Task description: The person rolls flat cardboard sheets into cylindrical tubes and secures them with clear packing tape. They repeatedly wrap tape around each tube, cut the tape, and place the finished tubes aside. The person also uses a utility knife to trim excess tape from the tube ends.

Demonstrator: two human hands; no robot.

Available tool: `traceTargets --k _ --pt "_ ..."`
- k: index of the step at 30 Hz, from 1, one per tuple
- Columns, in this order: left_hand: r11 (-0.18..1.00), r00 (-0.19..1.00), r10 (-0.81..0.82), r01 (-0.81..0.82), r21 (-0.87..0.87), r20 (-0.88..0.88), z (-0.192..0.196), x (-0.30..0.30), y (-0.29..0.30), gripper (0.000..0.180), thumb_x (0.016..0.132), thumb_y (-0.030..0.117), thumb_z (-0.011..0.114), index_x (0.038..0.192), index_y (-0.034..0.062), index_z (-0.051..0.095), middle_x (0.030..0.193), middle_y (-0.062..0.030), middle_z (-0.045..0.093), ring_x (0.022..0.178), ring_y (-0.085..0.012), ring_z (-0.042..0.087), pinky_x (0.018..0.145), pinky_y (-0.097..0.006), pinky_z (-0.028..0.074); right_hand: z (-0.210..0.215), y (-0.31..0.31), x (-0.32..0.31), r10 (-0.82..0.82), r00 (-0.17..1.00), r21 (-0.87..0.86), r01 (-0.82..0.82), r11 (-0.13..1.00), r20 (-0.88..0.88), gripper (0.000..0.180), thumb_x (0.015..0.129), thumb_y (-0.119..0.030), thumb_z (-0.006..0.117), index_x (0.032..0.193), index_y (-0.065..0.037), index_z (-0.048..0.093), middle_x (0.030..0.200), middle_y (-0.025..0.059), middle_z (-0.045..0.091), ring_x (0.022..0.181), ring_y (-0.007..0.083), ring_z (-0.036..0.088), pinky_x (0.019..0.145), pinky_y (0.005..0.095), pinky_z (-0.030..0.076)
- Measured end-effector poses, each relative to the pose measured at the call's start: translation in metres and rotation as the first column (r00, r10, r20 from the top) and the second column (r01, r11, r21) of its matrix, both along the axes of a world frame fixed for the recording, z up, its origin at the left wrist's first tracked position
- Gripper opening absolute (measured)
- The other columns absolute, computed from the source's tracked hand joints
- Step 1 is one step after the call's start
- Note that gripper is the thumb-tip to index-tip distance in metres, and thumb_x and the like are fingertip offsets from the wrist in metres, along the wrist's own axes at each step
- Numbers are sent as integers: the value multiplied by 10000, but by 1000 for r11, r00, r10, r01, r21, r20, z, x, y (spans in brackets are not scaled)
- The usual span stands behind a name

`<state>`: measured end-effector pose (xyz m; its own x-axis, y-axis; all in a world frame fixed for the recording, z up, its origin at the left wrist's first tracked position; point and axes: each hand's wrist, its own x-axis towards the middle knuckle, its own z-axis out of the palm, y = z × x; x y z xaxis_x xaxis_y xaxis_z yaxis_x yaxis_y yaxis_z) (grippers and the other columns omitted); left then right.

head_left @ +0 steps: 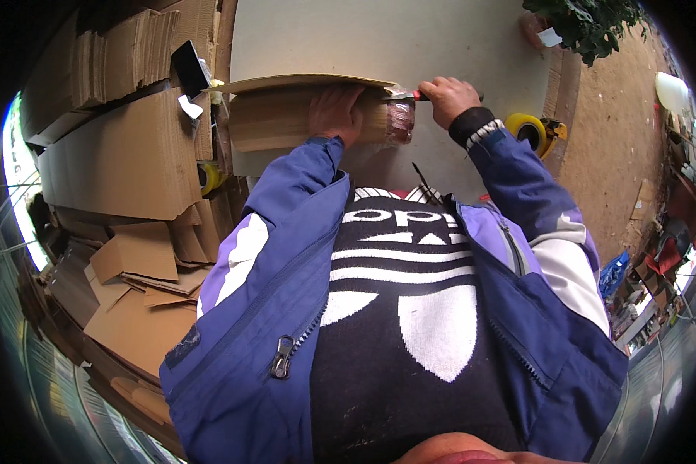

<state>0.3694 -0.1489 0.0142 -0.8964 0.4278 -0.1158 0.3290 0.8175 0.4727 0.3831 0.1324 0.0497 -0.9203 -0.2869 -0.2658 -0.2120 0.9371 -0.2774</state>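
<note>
A brown cardboard box [274, 124] lies on the pale tabletop, its far flap raised. My left hand [336, 114] lies flat on the box, with its fingertips partly hidden by the flap. Shiny clear tape [399, 116] covers the box's right end. My right hand [450, 100] is closed around a red-and-black-handled tool [418, 96]. Its thin metal blade points left and meets the taped end near the flap; whether it has gone in, I cannot tell.
Stacked flat cardboard [124, 158] fills the left side, with a black phone [190, 67] on its edge. A yellow tape dispenser [535, 133] stands right of my right forearm, on the pale tabletop [379, 39]. Leafy greenery [588, 27] hangs over the far right corner.
</note>
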Motion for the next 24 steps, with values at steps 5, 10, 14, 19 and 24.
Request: traceTargets --k 5,10,14,19,24 --pt "999 998 24 -21 49 -63 -4 8 -2 575 855 213 591 1427 247 541 1269 -114 646 1212 -350 570 1040 -530 438 -32 25 -16 -139 977 156 114 981 162 237 897 -81 549 1056 -212 666 1021 63 687 1059 298 669 878 455 543" --pt "999 997 19 -15 47 -81 -5 13 -2 603 817 212 629 1414 239 554 1152 -106 661 1120 -323 593 939 -513 461 -30 56 -4 -107 990 87 99 991 91 262 891 -70 552 1069 -222 669 1026 62 682 1034 308 666 829 464 544" --pt "999 986 -9 16 38 -166 -2 15 0 538 811 205 652 1347 242 616 1208 -86 628 1132 -342 575 918 -524 464 -21 47 -3 -34 986 33 29 999 161 314 870 -45 561 1099 -230 670 1047 59 682 1045 307 665 826 456 549" --pt "999 981 -5 15 48 -192 4 25 1 432 786 186 669 1216 216 693 1297 -77 579 1205 -330 535 951 -507 440 -14 20 -5 -8 960 38 -3 999 280 320 872 -56 554 1119 -228 665 1084 63 686 1067 302 671 831 453 561" --pt "996 988 16 -1 93 -156 4 34 2 407 781 179 671 1187 203 689 1406 -87 538 1282 -339 504 1044 -511 382 -22 3 -12 -30 944 82 3 997 329 277 887 -88 531 1111 -178 667 1082 84 713 1038 338 681 836 472 563"
